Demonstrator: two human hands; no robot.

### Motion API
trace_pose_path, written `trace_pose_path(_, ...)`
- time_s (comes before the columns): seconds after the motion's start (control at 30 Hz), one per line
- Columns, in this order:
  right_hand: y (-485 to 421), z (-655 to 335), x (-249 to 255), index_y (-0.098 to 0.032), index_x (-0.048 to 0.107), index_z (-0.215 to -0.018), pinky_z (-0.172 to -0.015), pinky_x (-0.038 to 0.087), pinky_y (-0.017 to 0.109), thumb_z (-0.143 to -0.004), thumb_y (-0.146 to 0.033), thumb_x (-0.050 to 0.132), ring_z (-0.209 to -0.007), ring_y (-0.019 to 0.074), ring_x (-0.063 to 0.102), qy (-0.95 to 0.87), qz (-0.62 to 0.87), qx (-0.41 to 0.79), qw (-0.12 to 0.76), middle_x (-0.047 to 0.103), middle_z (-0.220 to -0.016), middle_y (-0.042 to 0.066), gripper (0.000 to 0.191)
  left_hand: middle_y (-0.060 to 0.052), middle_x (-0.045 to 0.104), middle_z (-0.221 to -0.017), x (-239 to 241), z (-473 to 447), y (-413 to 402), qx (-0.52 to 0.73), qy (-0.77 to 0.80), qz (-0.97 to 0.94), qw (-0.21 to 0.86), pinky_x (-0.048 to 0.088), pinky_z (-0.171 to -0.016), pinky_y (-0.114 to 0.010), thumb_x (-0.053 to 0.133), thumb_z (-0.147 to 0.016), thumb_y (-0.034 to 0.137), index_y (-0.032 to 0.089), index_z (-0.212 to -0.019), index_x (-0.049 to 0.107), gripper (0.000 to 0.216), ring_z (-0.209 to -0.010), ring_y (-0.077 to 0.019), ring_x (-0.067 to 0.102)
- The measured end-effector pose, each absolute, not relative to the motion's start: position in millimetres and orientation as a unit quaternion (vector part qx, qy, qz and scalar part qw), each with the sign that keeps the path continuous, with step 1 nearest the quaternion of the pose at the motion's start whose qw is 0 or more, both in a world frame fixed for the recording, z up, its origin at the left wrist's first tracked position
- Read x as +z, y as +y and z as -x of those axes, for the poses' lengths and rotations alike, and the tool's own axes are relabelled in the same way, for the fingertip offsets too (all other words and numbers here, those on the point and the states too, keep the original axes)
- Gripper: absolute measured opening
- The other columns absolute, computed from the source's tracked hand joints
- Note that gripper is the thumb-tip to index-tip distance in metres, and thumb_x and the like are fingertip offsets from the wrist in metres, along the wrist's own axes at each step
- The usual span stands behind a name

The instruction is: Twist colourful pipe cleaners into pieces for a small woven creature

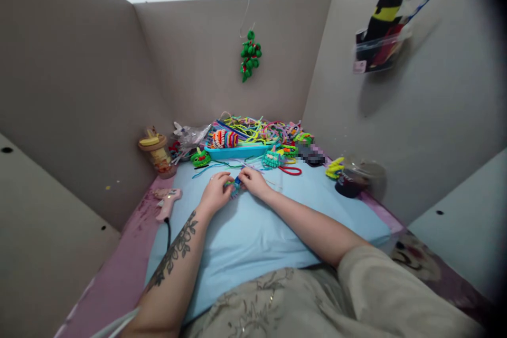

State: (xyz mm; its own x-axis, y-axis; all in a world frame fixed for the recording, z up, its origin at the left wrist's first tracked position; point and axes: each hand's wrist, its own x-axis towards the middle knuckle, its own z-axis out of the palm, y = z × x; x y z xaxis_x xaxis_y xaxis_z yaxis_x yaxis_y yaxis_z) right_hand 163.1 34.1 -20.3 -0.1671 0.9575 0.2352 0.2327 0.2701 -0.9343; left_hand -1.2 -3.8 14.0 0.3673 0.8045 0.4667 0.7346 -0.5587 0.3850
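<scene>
Over the light blue cloth [253,232], my left hand [217,191] and my right hand [254,182] meet around a small blue-green pipe-cleaner piece [234,190]. The fingers of my left hand close on its left side. At its top, my right fingers pinch a darker blue bit [237,180]. My fingers cover much of the piece, so its full shape is hidden. Just beyond my hands lie loose pipe cleaners, a green pipe-cleaner figure [200,158], a turquoise one [273,157] and a red loop [291,171].
A blue tray [241,152] heaped with colourful pipe cleaners stands at the back. On the left are a pink glue gun [168,204] with a cord and a lidded cup [158,156]. A dark tub [350,184] sits right. Grey panels enclose the table; a green ornament [250,57] hangs behind.
</scene>
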Motion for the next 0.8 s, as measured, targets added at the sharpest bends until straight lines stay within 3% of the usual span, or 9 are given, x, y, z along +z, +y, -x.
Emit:
trace_pose_path(0.63, 25, -155, -19, -0.019, 0.052, -0.068, -0.046, 0.036, 0.02, -0.077, -0.025, 0.048, -0.044, 0.0096, 0.05, -0.653, 0.464, 0.385, 0.458, 0.05, -0.05, -0.006, 0.012, -0.01, 0.057, -0.105, 15, 1, -5, 0.309, 0.465, -0.827, 0.066, 0.041, -0.093, -0.036, 0.047, -0.076, 0.016, 0.018, -0.087, 0.057, 0.015, -0.104, -0.0214, 0.051)
trace_pose_path(0.8, 25, -157, -19, -0.017, 0.056, -0.064, -0.052, 0.033, 0.02, -0.075, -0.023, 0.051, -0.052, 0.0098, 0.047, -0.697, 0.472, 0.287, 0.458, 0.051, -0.052, -0.005, 0.014, -0.01, 0.055, -0.11, 17, 0, -7, 0.301, 0.466, -0.829, 0.065, 0.04, -0.095, -0.036, 0.047, -0.075, 0.015, 0.019, -0.087, 0.056, 0.016, -0.108, -0.0212, 0.049)
